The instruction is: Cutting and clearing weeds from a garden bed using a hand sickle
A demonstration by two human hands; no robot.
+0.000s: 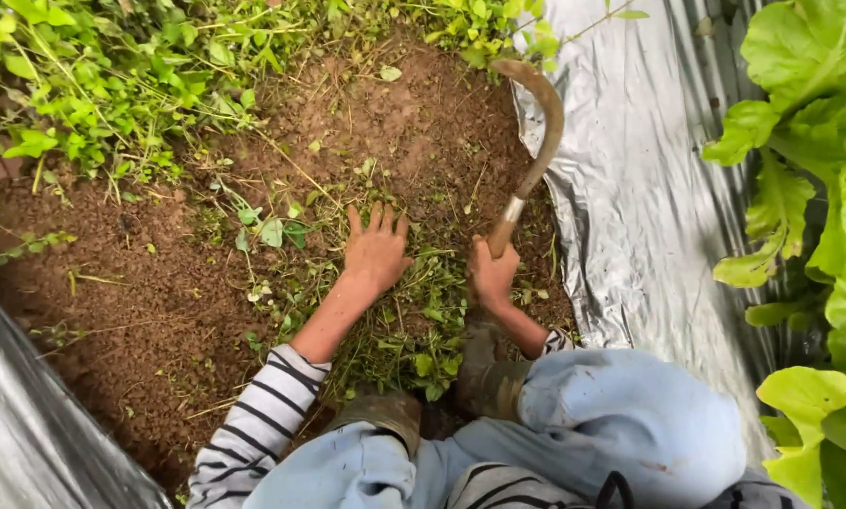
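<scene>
We crouch over a strip of bare brown soil [140,302] between two sheets of silver plastic mulch [630,207], seen from our own head-worn camera. Our left hand [376,250] lies flat, palm down and fingers spread, on a loose heap of cut weeds [394,339] in front of our knees; its grip is unclenched and holds nothing, only pressing on the greenery. Just beside it, our right hand [492,275] is wrapped tight around the wooden handle of a sickle [536,141]. The sickle stands nearly upright from that fist, its rusty curved blade arching up and to the left, with the tip ending near the edge of the plastic sheet and the weeds at the top of the frame. The two hands are near each other but not touching.

Striped sleeves [258,424] cover our forearms, and pale blue trousers [621,424] stretch over our bent knees at the bottom of the view, with muddy boots [484,377] planted in the clippings. Uncut green weeds [112,85] crowd the upper left of the strip. Broad-leaved crop plants [809,141] grow along the right edge, beyond the plastic. A second stretch of the same silver sheeting fills the lower left corner.
</scene>
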